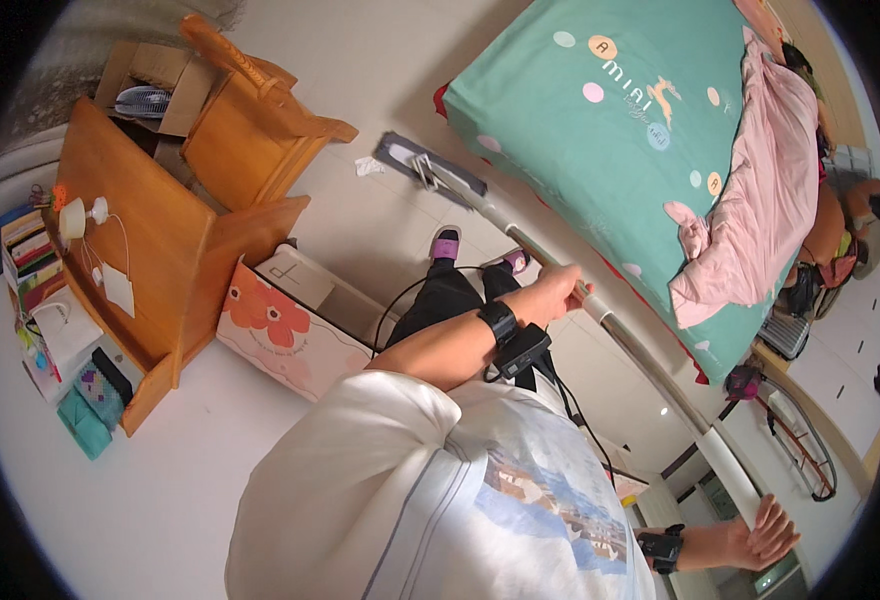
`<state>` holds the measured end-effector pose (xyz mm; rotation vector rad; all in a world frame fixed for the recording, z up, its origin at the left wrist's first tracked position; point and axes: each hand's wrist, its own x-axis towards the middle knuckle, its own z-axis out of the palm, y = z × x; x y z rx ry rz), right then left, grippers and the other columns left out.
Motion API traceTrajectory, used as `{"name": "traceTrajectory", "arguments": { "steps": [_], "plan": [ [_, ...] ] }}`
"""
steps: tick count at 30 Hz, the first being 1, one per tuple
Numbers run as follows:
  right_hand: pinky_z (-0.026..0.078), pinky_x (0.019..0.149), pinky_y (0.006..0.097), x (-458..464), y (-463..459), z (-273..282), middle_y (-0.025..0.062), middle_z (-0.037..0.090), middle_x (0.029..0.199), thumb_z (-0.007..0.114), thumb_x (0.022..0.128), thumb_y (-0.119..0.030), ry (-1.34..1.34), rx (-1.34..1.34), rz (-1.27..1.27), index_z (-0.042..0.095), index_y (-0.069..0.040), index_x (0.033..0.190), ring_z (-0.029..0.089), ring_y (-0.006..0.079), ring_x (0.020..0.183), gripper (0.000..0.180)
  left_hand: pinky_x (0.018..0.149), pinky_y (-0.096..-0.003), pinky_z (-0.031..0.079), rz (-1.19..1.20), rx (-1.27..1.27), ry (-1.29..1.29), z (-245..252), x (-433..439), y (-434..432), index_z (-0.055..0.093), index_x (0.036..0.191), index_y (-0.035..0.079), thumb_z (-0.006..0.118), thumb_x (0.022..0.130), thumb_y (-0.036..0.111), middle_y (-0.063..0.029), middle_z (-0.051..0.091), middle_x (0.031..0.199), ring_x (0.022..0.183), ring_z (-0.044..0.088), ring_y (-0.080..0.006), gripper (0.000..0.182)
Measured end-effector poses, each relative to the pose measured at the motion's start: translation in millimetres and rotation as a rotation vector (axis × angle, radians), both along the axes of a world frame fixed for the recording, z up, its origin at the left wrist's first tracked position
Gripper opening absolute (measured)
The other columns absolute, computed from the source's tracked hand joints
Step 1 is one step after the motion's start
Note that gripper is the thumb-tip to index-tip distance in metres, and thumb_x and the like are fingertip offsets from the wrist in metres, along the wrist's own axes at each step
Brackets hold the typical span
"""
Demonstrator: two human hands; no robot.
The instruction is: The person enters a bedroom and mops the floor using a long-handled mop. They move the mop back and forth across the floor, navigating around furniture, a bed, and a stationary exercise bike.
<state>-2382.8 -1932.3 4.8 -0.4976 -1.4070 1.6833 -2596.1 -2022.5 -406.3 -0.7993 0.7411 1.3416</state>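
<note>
A flat mop lies diagonally across the view, its grey-edged head [431, 171] on the tiled floor between the chair and the bed. My left hand [558, 291] is closed around the middle of the metal mop pole [650, 367], near a white collar. At the lower right, my right hand [768, 534] is closed at the white top end of the handle. A crumpled white tissue or paper [369, 166] lies on the floor just left of the mop head. My feet in purple slippers [446, 246] stand below the head, near the pole.
A bed with a green sheet [545, 127] and pink quilt [762, 172] stands at the right. At the left are a wooden chair [249, 142], a wooden desk [140, 202], a cardboard box holding a fan [142, 101] and a floral-sided storage unit [275, 322]. A black cable hangs by my legs.
</note>
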Motion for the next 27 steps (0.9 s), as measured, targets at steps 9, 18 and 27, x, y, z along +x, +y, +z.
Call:
{"name": "traceTrajectory", "arguments": {
  "steps": [9, 18, 27],
  "plan": [
    [0.030, 0.053, 0.0259, -96, 0, -132, -0.0073, 0.028, 0.033, 0.030, 0.093, -0.022, -0.028, -0.161, 0.021, 0.025, -0.022, 0.036, 0.024, 0.0084, 0.033, 0.057, 0.061, -0.0367, 0.049, 0.286, 0.044, 0.317, -103, -156, -31, 0.051, 0.073, 0.003, 0.050, 0.073, 0.010, -0.0105, 0.055, 0.071, 0.067, 0.055, -0.0225, 0.007],
    [0.039, 0.045, 0.0314, -209, 4, -184, -0.0008, 0.035, 0.036, 0.046, 0.089, -0.026, -0.064, -0.033, 0.404, 0.032, -0.012, 0.040, 0.033, 0.0149, 0.030, 0.053, 0.051, -0.0339, 0.046, 0.318, -0.178, 0.442, -140, -261, -70, 0.040, 0.073, 0.003, 0.040, 0.079, 0.006, -0.0094, 0.047, 0.064, 0.057, 0.049, -0.0216, 0.006],
    [0.037, 0.046, 0.0256, -83, 39, -172, -0.0050, 0.035, 0.034, 0.046, 0.089, -0.028, -0.134, -0.018, 0.300, 0.032, -0.017, 0.040, 0.030, 0.0098, 0.029, 0.053, 0.056, -0.0400, 0.047, 0.222, -0.236, 0.413, -136, -132, -5, 0.046, 0.077, -0.001, 0.043, 0.076, 0.007, -0.0141, 0.051, 0.070, 0.063, 0.052, -0.0268, 0.008]
  ]
}}
